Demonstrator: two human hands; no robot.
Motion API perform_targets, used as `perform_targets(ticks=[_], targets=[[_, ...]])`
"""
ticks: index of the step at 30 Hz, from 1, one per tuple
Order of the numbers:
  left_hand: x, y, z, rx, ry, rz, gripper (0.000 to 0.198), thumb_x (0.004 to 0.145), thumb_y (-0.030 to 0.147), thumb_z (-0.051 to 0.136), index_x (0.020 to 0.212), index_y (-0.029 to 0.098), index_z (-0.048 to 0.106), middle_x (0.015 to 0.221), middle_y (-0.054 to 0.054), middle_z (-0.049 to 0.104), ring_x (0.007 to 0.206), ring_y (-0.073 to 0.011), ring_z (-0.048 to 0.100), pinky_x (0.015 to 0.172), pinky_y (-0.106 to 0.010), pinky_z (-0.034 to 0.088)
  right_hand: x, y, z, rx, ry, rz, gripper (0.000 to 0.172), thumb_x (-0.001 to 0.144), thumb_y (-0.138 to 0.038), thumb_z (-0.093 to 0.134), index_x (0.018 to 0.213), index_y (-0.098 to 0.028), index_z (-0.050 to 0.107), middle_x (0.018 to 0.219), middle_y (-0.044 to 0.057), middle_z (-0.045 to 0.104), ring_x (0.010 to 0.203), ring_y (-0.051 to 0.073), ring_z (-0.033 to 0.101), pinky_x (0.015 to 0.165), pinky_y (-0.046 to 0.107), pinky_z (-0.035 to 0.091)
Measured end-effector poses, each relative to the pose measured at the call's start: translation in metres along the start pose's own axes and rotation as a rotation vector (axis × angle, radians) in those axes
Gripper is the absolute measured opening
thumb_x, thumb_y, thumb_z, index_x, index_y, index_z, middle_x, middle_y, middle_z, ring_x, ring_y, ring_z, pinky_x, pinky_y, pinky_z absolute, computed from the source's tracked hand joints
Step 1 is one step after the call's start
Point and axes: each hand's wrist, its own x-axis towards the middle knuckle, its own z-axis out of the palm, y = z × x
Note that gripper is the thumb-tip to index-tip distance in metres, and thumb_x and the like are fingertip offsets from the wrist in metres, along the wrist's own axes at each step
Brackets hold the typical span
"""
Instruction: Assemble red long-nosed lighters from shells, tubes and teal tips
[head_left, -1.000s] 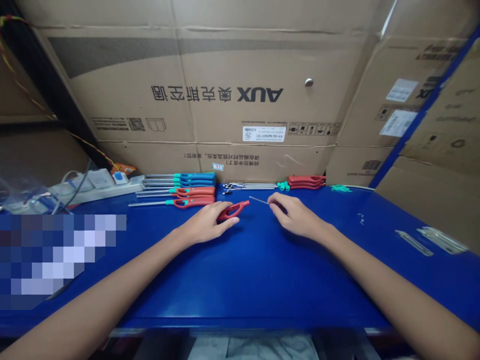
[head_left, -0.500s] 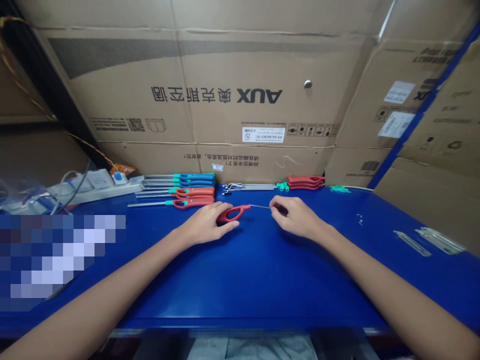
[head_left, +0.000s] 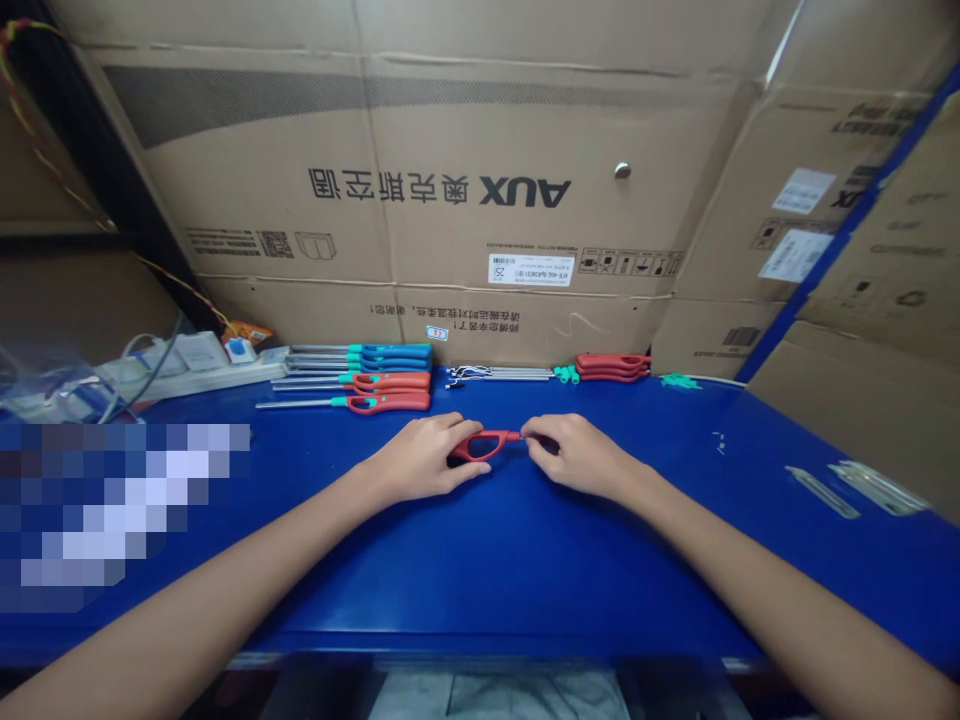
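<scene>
My left hand [head_left: 427, 455] is wrapped round the red handle of a long-necked lighter [head_left: 491, 443], with the thumb below its trigger loop. The handle's narrow end points right and has no long metal barrel on it. My right hand [head_left: 574, 452] is closed in a pinch right at that end. A tiny bit of thin wire shows between the fingertips and the handle; the rest is hidden by the fingers. Behind my left hand lie finished-looking red lighters [head_left: 386, 402] and blue lighters [head_left: 394, 357] with metal barrels and green collars.
Along the back lie metal tubes with wires [head_left: 510, 374], green collars [head_left: 568, 374], red handles [head_left: 613, 367] and small green pieces [head_left: 680, 382]. Clear plastic strips [head_left: 877, 488] lie at the right. A power strip [head_left: 202, 365] stands back left. Cardboard [head_left: 435, 120] walls the blue table [head_left: 480, 570].
My hands have come closer together, and the thin wire that showed between handle and right fingers is now nearly all hidden. Both hands sit slightly lower in view.
</scene>
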Motion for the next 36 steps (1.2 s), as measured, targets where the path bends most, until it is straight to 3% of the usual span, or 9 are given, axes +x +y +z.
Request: perform_targets(ticks=[11,18,24,31,36], targets=[[0.001,0.003,0.002,0.027,-0.025,-0.014,0.044,0.086,0.049,0.056,0.118,0.019,0.059,0.097,-0.008,0.065,0.084,-0.0233,0.063,0.07,-0.031,0.048,0.002,-0.012,-0.006,-0.195,-0.091,0.067,0.029,0.088,-0.023,0.046,0.097,-0.019,0.073,0.091,0.007,0.073,0.08,0.019,0.065,0.069,0.026,0.041],[0.002,0.004,0.001,0.076,-0.037,-0.016,0.042,0.086,0.05,0.055,0.116,0.02,0.059,0.095,-0.008,0.066,0.083,-0.0234,0.063,0.065,-0.029,0.045,0.003,-0.018,-0.008,-0.305,-0.153,0.081,0.026,0.086,-0.022,0.046,0.085,-0.019,0.072,0.084,0.008,0.072,0.075,0.019,0.065,0.061,0.027,0.035],[0.002,0.003,0.0,0.064,-0.036,-0.02,0.042,0.086,0.051,0.056,0.113,0.02,0.059,0.093,-0.007,0.065,0.083,-0.0228,0.061,0.066,-0.03,0.044,0.002,-0.013,-0.006,-0.25,-0.143,0.096,0.024,0.085,-0.023,0.047,0.084,-0.02,0.07,0.083,0.005,0.072,0.074,0.018,0.063,0.061,0.026,0.034],[0.003,-0.002,0.004,-0.064,0.037,0.014,0.039,0.083,0.05,0.061,0.105,0.019,0.059,0.094,-0.007,0.062,0.087,-0.0221,0.058,0.073,-0.031,0.045,0.003,-0.003,-0.007,-0.209,-0.171,0.201,0.022,0.082,-0.022,0.048,0.083,-0.021,0.07,0.081,0.005,0.072,0.07,0.017,0.062,0.057,0.025,0.032],[0.003,-0.001,-0.003,-0.072,0.18,0.086,0.03,0.086,0.046,0.057,0.1,0.018,0.058,0.099,-0.007,0.063,0.095,-0.0223,0.054,0.086,-0.038,0.041,0.005,0.001,-0.008,-0.236,-0.171,0.248,0.022,0.081,-0.022,0.048,0.084,-0.021,0.07,0.08,0.007,0.071,0.071,0.019,0.063,0.055,0.026,0.031]])
